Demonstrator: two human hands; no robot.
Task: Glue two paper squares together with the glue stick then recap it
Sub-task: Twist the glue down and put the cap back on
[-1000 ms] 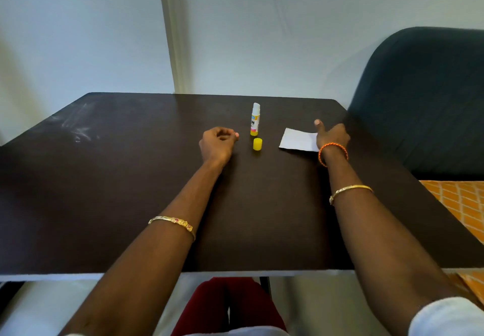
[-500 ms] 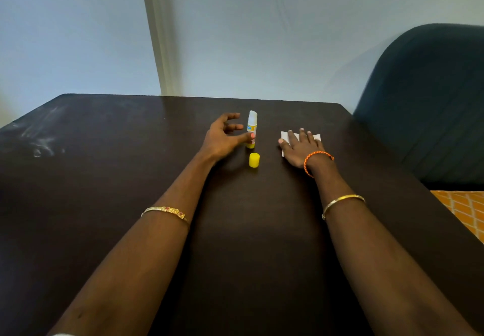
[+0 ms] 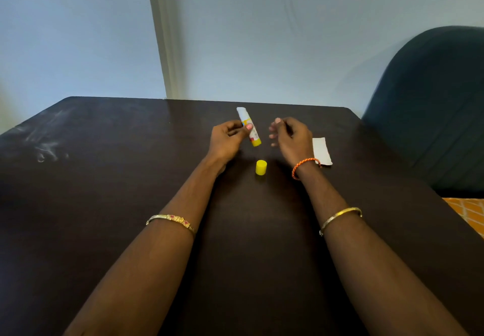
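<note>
— What's different with the glue stick point(image 3: 249, 126)?

— It stood on the table point(image 3: 131, 178) a moment ago; now my left hand point(image 3: 227, 139) grips it, lifted and tilted, toward the far edge. The yellow cap point(image 3: 261, 167) sits below, off.

— And the right hand point(image 3: 291, 137)?

— It left the paper point(image 3: 321, 151) and hovers half-curled, empty. Recapping looks next, I'd judge.
</note>
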